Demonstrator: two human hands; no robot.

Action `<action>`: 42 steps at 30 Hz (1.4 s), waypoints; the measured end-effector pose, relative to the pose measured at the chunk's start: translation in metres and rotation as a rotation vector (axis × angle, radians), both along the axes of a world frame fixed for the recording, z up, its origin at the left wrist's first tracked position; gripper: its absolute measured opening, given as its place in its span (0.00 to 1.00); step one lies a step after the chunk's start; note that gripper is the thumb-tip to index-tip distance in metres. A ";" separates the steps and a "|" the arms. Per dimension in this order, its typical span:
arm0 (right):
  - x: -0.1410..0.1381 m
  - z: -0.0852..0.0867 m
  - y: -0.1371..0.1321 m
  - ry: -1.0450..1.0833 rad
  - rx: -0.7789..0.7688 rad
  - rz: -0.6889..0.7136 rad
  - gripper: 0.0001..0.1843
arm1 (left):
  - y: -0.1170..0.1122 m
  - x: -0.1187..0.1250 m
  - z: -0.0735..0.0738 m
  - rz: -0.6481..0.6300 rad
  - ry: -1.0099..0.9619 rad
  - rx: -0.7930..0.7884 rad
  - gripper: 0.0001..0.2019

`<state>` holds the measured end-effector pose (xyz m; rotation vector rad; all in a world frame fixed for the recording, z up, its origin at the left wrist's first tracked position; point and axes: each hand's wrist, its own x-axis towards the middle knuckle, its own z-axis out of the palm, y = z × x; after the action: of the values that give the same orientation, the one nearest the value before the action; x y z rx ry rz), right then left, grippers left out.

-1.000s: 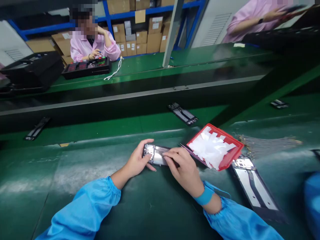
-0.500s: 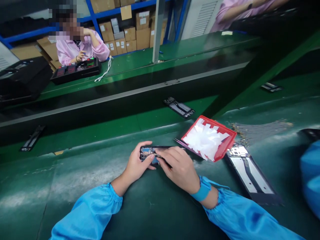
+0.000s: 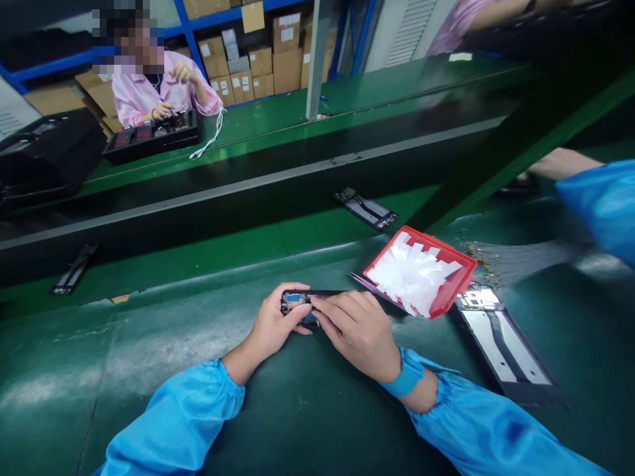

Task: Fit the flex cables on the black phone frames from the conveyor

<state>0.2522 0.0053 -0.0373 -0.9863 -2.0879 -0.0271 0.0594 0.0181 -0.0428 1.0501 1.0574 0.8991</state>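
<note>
My left hand (image 3: 272, 324) is closed around one end of an opened phone (image 3: 294, 297), its thumb lying over the near edge. Bare circuit parts show on the phone's upper face. My right hand (image 3: 364, 334), with a blue band at the wrist, rests over the other end. Its thumb and fingertips are pinched together at the phone's inner parts, and whatever lies between them is hidden. Just beyond that hand stands a red tray (image 3: 464, 272) heaped with white strips (image 3: 409, 271). Pinkish tweezers (image 3: 367, 285) lie along the tray's left side.
A larger opened phone (image 3: 503, 347) lies right of the tray, beside thin gold-tipped wires (image 3: 510, 261). Two more opened phones (image 3: 368, 208) lie farther off on the line. A co-worker's blue sleeve (image 3: 602, 201) reaches in from the right. Across sits a person in pink (image 3: 163, 89).
A co-worker's arm in a blue sleeve has reached in at the right, over the far phone there. The person across has lowered a hand from the head. My hands keep nearly the same hold.
</note>
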 end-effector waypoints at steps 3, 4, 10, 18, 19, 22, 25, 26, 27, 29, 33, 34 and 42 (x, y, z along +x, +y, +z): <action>0.000 0.001 0.000 -0.009 -0.013 0.003 0.08 | 0.001 0.000 0.000 0.022 -0.012 -0.009 0.29; 0.000 0.000 0.000 -0.015 -0.014 0.003 0.08 | 0.001 0.000 0.001 0.027 -0.018 -0.008 0.29; 0.000 -0.002 -0.002 -0.029 -0.017 -0.014 0.08 | 0.000 0.000 0.002 0.015 -0.021 0.001 0.28; 0.001 -0.003 0.000 -0.003 -0.025 0.020 0.09 | -0.003 -0.002 -0.001 -0.018 0.020 0.028 0.26; 0.001 -0.003 -0.001 -0.011 -0.025 0.014 0.09 | -0.003 -0.002 -0.001 -0.015 0.022 0.027 0.26; 0.001 -0.004 -0.001 -0.033 -0.007 0.006 0.10 | -0.003 -0.001 0.000 -0.003 0.017 0.021 0.26; 0.001 -0.003 -0.002 -0.048 0.009 0.007 0.10 | -0.003 0.000 0.001 0.011 0.004 0.019 0.25; 0.001 -0.002 -0.002 -0.051 0.008 0.005 0.09 | -0.003 0.000 0.001 0.015 -0.002 0.019 0.25; 0.001 -0.002 -0.002 -0.052 0.003 0.003 0.09 | -0.003 0.000 0.001 0.018 -0.006 0.018 0.25; 0.001 -0.002 -0.002 -0.043 -0.011 -0.003 0.09 | -0.003 0.000 0.001 0.019 -0.011 0.016 0.26; 0.001 -0.004 -0.001 0.003 -0.027 0.001 0.08 | -0.003 0.000 -0.001 0.003 -0.006 0.025 0.26; 0.001 -0.004 -0.001 0.009 -0.027 0.005 0.08 | -0.003 -0.001 -0.001 -0.001 -0.006 0.025 0.26; 0.000 0.001 -0.002 0.003 -0.020 -0.006 0.08 | -0.004 0.001 -0.001 0.021 -0.007 0.012 0.26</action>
<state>0.2527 0.0029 -0.0365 -1.0040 -2.0868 -0.0077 0.0603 0.0142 -0.0436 1.0470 1.0603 0.9266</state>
